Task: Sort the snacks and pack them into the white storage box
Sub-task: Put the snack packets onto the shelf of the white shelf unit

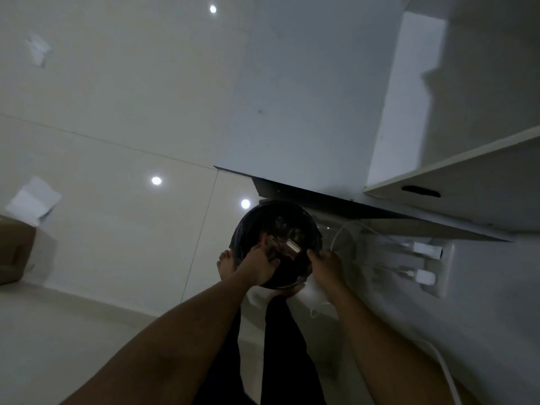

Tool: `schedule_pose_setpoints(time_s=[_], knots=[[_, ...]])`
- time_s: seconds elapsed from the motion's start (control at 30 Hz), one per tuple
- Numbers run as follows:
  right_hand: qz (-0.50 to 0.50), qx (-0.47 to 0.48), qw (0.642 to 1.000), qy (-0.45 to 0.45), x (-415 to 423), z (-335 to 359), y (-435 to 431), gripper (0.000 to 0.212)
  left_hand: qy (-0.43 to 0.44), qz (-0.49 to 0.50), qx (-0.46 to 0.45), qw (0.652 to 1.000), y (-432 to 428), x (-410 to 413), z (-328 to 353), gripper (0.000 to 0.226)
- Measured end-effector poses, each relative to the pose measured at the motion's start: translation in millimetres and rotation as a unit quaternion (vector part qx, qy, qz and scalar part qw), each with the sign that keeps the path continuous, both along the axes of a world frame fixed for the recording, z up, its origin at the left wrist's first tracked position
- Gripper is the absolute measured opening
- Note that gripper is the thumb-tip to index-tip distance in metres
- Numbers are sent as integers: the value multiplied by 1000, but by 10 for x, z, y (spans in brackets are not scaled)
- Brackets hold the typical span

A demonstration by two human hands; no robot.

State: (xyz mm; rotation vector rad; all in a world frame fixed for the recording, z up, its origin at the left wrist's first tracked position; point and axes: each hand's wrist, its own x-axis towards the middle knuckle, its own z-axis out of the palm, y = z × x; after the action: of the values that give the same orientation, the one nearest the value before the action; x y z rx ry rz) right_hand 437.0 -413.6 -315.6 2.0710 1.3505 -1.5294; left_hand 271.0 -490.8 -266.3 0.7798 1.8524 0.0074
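Left hand (258, 267) has its fingers (267, 263) curled over the near-left rim of the black bin (304, 223), gripping it. Right hand (325, 264) is at the near-right rim with its fingers bent, but it's too dark to tell if they're holding anything. A pale wrapper (290, 246) lies inside the bin. A bare foot (226, 266) is just left of the bin, and a wall socket (432, 264) is off to its right.

1 head-worn wide-angle view looks straight down at the floor (117, 135).
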Motion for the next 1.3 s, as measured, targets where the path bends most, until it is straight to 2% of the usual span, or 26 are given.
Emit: schedule_pose_setpoints(time_s=[0.1, 0.23, 0.33, 0.53, 0.67, 0.8, 1.07, 1.3], knots=[[47, 12, 999, 4, -25, 144, 66, 46, -26, 18, 10, 999, 23, -70, 181, 42], [93, 67, 993, 30, -205, 578, 118, 55, -41, 42, 72, 996, 69, -152, 493, 36], [108, 97, 987, 68, -379, 1050, 156, 43, -13, 2, 109, 994, 129, -200, 986, 32], [186, 204, 953, 124, -731, 1887, 351, 43, 97, -96, 133, 982, 241, -707, 1714, 46], [216, 259, 932, 134, -1083, 2379, 584, 46, 175, -131, 181, 959, 465, -1266, 2156, 51], [221, 320, 912, 134, -1535, 2778, 913, 46, 208, -169, 218, 938, 836, -1862, 2520, 53], [190, 412, 890, 49, -2334, 3485, 1242, 48, 227, -244, 320, 887, 1520, -2961, 3140, 54], [132, 454, 881, 0, -2735, 4116, 1268, 49, 243, -288, 420, 826, 1854, -3363, 3880, 52]])
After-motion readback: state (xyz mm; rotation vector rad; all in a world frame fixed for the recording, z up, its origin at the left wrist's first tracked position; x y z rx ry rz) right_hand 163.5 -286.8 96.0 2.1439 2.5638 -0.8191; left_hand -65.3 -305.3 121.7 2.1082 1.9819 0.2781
